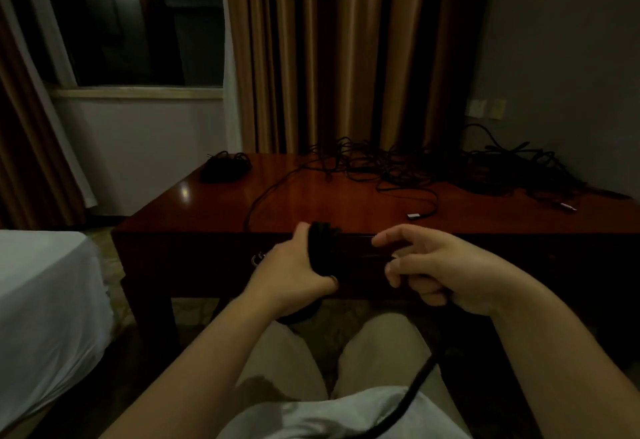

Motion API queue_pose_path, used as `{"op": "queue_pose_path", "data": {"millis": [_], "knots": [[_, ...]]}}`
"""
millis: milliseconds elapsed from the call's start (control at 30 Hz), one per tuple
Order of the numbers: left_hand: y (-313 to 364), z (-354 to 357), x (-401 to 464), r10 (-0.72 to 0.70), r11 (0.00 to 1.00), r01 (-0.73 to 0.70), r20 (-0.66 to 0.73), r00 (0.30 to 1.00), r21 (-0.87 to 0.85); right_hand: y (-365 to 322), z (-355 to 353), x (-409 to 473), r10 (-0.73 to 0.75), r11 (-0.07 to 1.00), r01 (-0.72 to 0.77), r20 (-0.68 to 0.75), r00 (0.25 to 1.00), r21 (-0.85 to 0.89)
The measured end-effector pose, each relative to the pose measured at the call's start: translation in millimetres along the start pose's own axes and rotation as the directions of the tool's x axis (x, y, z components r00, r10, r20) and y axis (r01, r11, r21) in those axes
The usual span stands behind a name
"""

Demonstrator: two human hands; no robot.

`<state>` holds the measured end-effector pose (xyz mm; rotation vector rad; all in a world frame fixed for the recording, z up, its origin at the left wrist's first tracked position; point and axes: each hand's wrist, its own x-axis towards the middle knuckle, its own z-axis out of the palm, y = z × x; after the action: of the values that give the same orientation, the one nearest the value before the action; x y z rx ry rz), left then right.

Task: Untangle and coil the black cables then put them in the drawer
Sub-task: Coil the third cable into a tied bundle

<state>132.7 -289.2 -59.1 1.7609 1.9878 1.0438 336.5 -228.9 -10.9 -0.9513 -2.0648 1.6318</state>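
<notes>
Nearest the camera, a thick black cable (408, 393) is seen running up across the lap, over a white shirt and pale trousers, toward the hands. Above it, a dark coil (323, 248) of cable is gripped by the left hand (294, 272), whose fingers are curled round the bundle in front of the desk edge. The right hand (436, 265) is held just beside the coil with its fingers loosely bent — whether a strand is pinched between thumb and forefinger cannot be told in the dim light.

The step in hand is judged to be coiling: one cable is being wound into loops while its tail trails over the lap. A thin cable (277, 184) is seen crossing the desk (194, 203) toward the coil, though its join to it is hidden.

Further back, a finished-looking bundle (225, 165) lies at the left rear corner of the desk, and a large tangle (450, 165) of black cables is spread along the rear right, well apart from the hands. A drawer front (353, 255) with a ring pull (257, 260) is seen below the desk top, closed as far as can be judged.

For the next move, slack would need to be drawn in and laid as another even loop — without the held loops being let slip.
</notes>
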Motion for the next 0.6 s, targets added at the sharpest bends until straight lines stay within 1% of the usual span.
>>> {"op": "queue_pose_path", "data": {"millis": [33,67,100,133,167,200,267,300,333,367,400,433,467,500,533,567,600], "knots": [[-5.2,-7.3,2.6,-0.019,1.000,0.020,-0.087,0.996,0.004,3.3,-1.1,1.3,0.020,1.000,-0.020,-0.011,1.000,-0.024],[-9.9,-15.0,4.6,-0.038,0.999,0.036,-0.157,0.987,-0.013,6.0,-1.2,3.6,0.040,0.992,-0.045,-0.044,0.998,-0.120],[-13.5,-22.5,6.0,-0.049,0.998,0.041,-0.200,0.978,-0.043,7.7,-1.5,7.3,0.044,0.963,-0.068,-0.097,0.994,-0.259],[-15.2,-28.1,6.0,-0.045,0.996,0.028,-0.209,0.977,-0.083,7.6,-2.2,12.3,0.018,0.910,-0.089,-0.175,0.984,-0.404],[-14.8,-30.6,4.7,-0.036,0.991,0.013,-0.173,0.984,-0.133,6.2,-3.2,18.1,-0.052,0.843,-0.103,-0.269,0.962,-0.529],[-12.7,-30.0,2.4,-0.029,0.981,0.009,-0.103,0.994,-0.195,2.8,-4.2,23.7,-0.143,0.773,-0.124,-0.360,0.922,-0.623],[-4.4,-23.4,-3.4,-0.010,0.929,0.022,0.033,0.999,-0.369,-5.8,-4.8,33.8,-0.336,0.611,-0.226,-0.507,0.794,-0.759],[1.9,-19.6,-6.5,0.002,0.882,0.030,0.068,0.998,-0.471,-10.1,-2.3,37.5,-0.426,0.526,-0.270,-0.525,0.737,-0.806],[9.2,-16.7,-9.6,0.006,0.824,0.039,0.076,0.997,-0.566,-12.4,1.9,40.8,-0.490,0.463,-0.301,-0.523,0.697,-0.834],[15.9,-14.8,-11.6,0.005,0.759,0.039,0.066,0.998,-0.649,-12.4,8.3,44.3,-0.524,0.432,-0.308,-0.514,0.679,-0.847],[22.9,-13.8,-13.6,-0.004,0.687,0.043,0.055,0.998,-0.726,-10.1,15.9,48.5,-0.522,0.416,-0.306,-0.501,0.690,-0.856],[26.2,-12.3,-14.2,-0.011,0.608,0.048,0.053,0.999,-0.792,-4.1,23.6,53.7,-0.501,0.411,-0.284,-0.475,0.724,-0.866],[30.5,-11.6,-16.2,-0.005,0.545,0.050,0.056,0.998,-0.837,4.0,32.3,58.7,-0.473,0.427,-0.239,-0.441,0.763,-0.872],[32.4,-9.8,-17.1,0.008,0.507,0.048,0.060,0.998,-0.861,15.1,40.1,65.1,-0.451,0.496,-0.154,-0.406,0.795,-0.854],[34.1,-7.7,-17.8,0.021,0.485,0.051,0.070,0.997,-0.873,23.9,46.7,68.8,-0.447,0.616,-0.028,-0.378,0.811,-0.787],[31.8,-3.8,-15.7,0.032,0.455,0.061,0.085,0.996,-0.888,29.9,53.1,70.1,-0.436,0.762,0.118,-0.369,0.821,-0.637],[29.5,-0.3,-13.2,0.040,0.407,0.078,0.103,0.994,-0.910,35.1,59.3,71.5,-0.417,0.868,0.241,-0.377,0.827,-0.433]]}}
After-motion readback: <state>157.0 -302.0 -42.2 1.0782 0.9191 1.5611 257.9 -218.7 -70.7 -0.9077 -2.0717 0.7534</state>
